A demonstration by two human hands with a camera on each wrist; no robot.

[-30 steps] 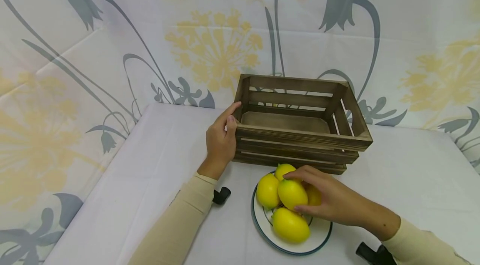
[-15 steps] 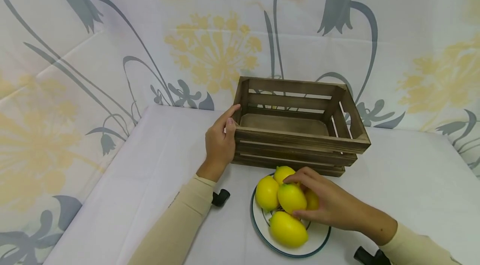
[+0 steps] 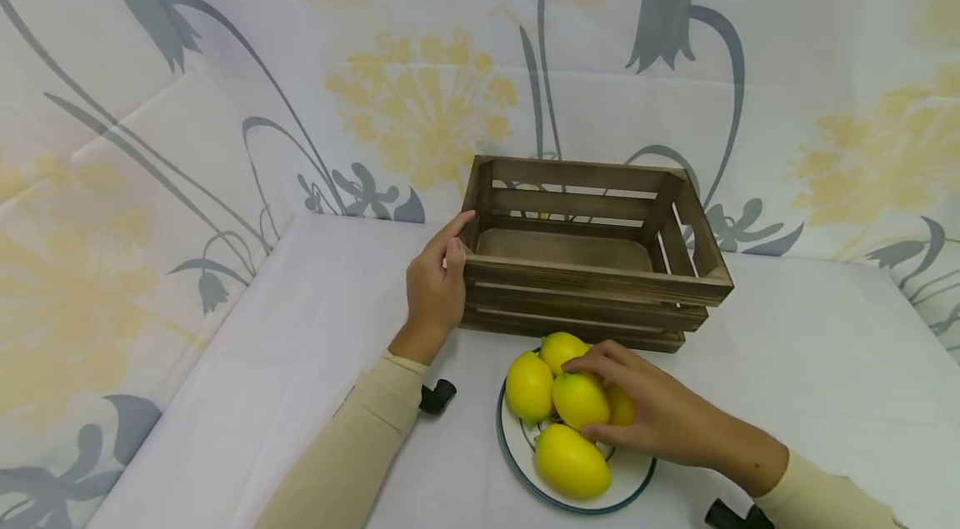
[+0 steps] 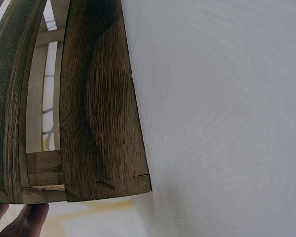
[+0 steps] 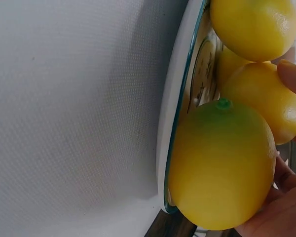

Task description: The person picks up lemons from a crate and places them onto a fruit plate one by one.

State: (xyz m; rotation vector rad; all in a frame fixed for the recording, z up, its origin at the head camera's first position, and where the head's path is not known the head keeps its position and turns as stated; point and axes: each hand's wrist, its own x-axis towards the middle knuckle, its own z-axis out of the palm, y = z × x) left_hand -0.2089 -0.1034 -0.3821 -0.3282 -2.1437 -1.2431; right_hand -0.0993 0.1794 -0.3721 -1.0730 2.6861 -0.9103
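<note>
My right hand [image 3: 648,412] reaches over a white plate [image 3: 633,489] with a blue-green rim. Its thumb and fingers are on either side of a yellow lemon [image 3: 581,401], pinching it among the other lemons. In the right wrist view a fingertip [image 5: 295,78] lies against a lemon [image 5: 262,96], and a larger-looking lemon [image 5: 222,168] fills the foreground. The left hand [image 3: 437,283] rests against the left end of a dark brown slatted wooden crate [image 3: 585,283]. Its fingertips [image 4: 35,217] meet the crate's end in the left wrist view; some of its fingers are hidden.
Another lemon [image 3: 572,462] lies at the plate's front, and more sit behind and beside the pinched one. The crate's inside floor [image 3: 562,250] shows bare wood. A white cloth [image 3: 810,379] covers the table, with a flower-patterned curtain [image 3: 420,96] behind. Black straps [image 3: 437,397] are at both wrists.
The whole scene has shifted slightly left and down in the head view. Both hands keep their places on the crate and the lemon.
</note>
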